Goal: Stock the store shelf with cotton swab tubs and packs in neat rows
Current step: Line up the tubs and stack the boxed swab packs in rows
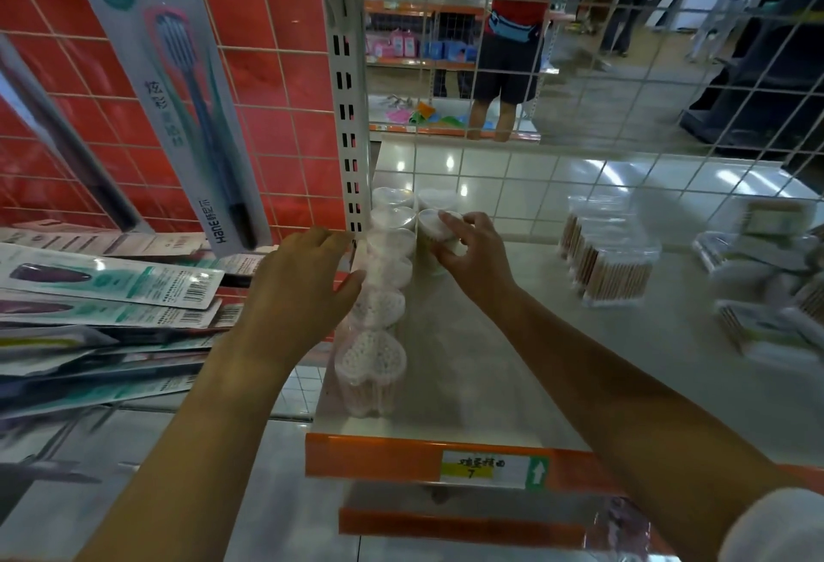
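— While the left hand (294, 289) lies flat against the row, what are its fingers doing?
— Its fingers (332, 240) are straight and pressed together, touching the side of the clear heart-shaped plastic cotton swab tubs (379, 294) standing in a line along the left edge of the glossy pale metal shelf (512, 360).

— And the right hand (472, 258)?
— Its fingers (450, 222) curl over the lid of 1 more clear tub (434, 227), pinching it just beside the row, near the back.

— How do the tubs look?
— Transparent walls, smooth lids, white swab tips packed into a bumpy, dotted texture; the nearest (370, 369) shows this best.

— Anything else on the shelf?
— Crinkly clear packs of wooden-stick swabs (611, 258) lie well apart on the right, blurred. An orange price rail (401, 456) fronts the shelf, white wire mesh (624, 70) backs it, and flat carded toothbrush packs (111, 280) pile up on the left.
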### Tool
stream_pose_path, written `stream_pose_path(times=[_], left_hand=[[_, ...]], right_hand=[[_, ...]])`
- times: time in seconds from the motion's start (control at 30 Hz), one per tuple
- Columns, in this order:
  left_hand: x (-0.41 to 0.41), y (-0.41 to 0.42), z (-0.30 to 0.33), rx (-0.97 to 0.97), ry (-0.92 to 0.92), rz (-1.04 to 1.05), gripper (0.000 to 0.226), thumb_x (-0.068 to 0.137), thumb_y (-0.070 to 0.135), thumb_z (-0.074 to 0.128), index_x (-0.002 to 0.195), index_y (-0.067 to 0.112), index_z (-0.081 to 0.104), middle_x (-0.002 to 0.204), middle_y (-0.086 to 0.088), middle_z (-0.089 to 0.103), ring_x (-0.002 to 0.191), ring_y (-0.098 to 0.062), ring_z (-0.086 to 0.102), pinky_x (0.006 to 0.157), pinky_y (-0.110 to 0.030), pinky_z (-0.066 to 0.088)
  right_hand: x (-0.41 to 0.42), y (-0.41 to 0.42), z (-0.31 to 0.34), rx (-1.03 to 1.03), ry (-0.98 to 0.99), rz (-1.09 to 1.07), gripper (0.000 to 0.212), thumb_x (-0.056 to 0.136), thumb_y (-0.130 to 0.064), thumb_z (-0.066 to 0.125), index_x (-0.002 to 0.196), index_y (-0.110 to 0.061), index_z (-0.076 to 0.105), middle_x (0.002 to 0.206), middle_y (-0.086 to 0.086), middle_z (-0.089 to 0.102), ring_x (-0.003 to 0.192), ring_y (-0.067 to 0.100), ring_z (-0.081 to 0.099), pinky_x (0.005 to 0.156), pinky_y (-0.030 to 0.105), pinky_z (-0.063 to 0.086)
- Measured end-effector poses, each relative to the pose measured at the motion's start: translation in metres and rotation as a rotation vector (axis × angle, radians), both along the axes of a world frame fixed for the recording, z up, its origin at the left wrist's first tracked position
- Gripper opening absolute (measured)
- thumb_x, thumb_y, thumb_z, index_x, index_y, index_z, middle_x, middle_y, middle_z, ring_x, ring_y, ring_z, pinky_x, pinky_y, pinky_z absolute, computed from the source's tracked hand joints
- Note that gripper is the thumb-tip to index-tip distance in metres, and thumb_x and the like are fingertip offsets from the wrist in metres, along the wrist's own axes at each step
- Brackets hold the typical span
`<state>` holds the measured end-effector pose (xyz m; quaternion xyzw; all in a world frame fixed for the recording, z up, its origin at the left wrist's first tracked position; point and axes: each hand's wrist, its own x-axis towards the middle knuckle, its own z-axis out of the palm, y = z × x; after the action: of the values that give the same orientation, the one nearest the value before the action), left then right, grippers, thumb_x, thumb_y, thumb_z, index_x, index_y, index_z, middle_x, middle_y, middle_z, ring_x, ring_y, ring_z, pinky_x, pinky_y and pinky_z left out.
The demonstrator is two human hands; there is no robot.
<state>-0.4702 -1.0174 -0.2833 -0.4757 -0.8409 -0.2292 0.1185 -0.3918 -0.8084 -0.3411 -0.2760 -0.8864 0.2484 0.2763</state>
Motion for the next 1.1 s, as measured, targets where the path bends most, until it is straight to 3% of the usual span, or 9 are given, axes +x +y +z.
stream_pose_path(times=[0.27, 0.37, 0.6, 0.83, 1.0, 1.1], left_hand=[[-0.001, -0.003, -0.005, -0.002, 0.004, -0.014, 0.038, 0.085, 0.024, 0.064, 0.119, 0.008, 0.06, 0.112, -0.011, 0.064, 0.096, -0.03, 0.06, 0.08, -0.039, 0.047], [-0.004, -0.003, -0.004, -0.004, 0.005, -0.027, 0.037, 0.085, 0.025, 0.063, 0.117, 0.008, 0.061, 0.112, -0.009, 0.065, 0.093, -0.028, 0.061, 0.081, -0.039, 0.049], [0.008, 0.008, 0.006, -0.02, 0.007, -0.036, 0.041, 0.086, 0.029, 0.061, 0.122, 0.01, 0.058, 0.114, -0.01, 0.062, 0.104, -0.029, 0.057, 0.087, -0.041, 0.046], [0.047, 0.034, 0.017, -0.016, 0.099, -0.128, 0.035, 0.081, 0.018, 0.068, 0.111, 0.002, 0.063, 0.105, -0.019, 0.067, 0.092, -0.039, 0.064, 0.078, -0.047, 0.052], [0.079, 0.059, 0.02, -0.024, 0.092, -0.162, 0.043, 0.078, 0.034, 0.054, 0.107, 0.003, 0.063, 0.099, -0.016, 0.067, 0.085, -0.036, 0.064, 0.071, -0.043, 0.053], [0.101, 0.081, 0.017, -0.027, 0.075, -0.176, 0.044, 0.078, 0.033, 0.055, 0.109, 0.002, 0.061, 0.098, -0.018, 0.066, 0.087, -0.038, 0.064, 0.071, -0.046, 0.055]], right_hand=[[-0.003, -0.003, 0.002, -0.005, -0.013, -0.025, 0.05, 0.084, -0.023, 0.066, 0.13, -0.012, 0.053, 0.119, 0.017, 0.052, 0.108, 0.031, 0.049, 0.089, 0.032, 0.041], [-0.002, -0.005, 0.008, 0.012, -0.057, -0.051, 0.051, 0.083, -0.026, 0.064, 0.132, -0.017, 0.051, 0.124, 0.015, 0.052, 0.111, 0.035, 0.048, 0.092, 0.04, 0.042], [0.019, -0.013, 0.029, 0.103, -0.171, -0.049, 0.06, 0.084, -0.026, 0.061, 0.14, -0.021, 0.039, 0.145, 0.007, 0.033, 0.13, 0.028, 0.029, 0.104, 0.042, 0.033], [0.063, -0.023, 0.05, 0.163, -0.127, 0.082, 0.049, 0.09, -0.023, 0.054, 0.137, -0.02, 0.043, 0.138, 0.0, 0.048, 0.125, 0.02, 0.043, 0.103, 0.031, 0.033], [0.106, -0.014, 0.056, 0.198, -0.16, 0.068, 0.045, 0.092, -0.022, 0.051, 0.136, -0.019, 0.045, 0.134, 0.0, 0.052, 0.122, 0.019, 0.046, 0.1, 0.028, 0.033], [0.137, 0.001, 0.053, 0.194, -0.152, 0.055, 0.044, 0.091, -0.022, 0.053, 0.134, -0.018, 0.048, 0.134, 0.0, 0.053, 0.123, 0.018, 0.047, 0.1, 0.025, 0.032]])
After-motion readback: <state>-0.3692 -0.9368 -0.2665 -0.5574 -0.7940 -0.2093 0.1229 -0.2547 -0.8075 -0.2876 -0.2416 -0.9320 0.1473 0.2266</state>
